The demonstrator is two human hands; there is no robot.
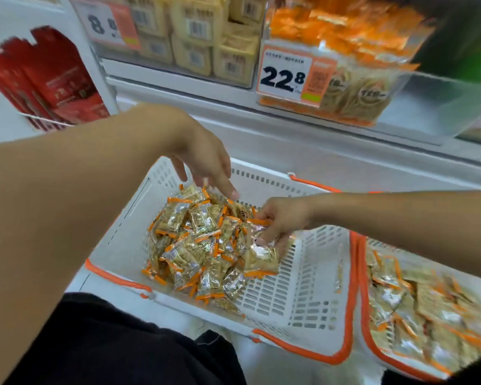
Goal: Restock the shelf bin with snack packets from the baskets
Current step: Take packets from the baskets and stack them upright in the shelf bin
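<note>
second basket (357, 287) cut off at right, shelf bin (353, 76) blurred

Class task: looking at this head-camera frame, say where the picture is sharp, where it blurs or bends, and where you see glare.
Head view: snack packets in the near basket are sharpest, foil glinting; the orange packets in the shelf bin smear with blur; shelf lines bow from the wide lens; the 22.8 price tag stays readable.

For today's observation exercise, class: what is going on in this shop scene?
A person is restocking snacks. Both hands reach into a white basket holding a heap of snack packets. The right hand grips a few packets at the heap's edge; the left hand hovers over the pile, fingers relaxed. A second basket of packets sits alongside. The shelf bin above, by the 22.8 price tag, already holds packets.
</note>
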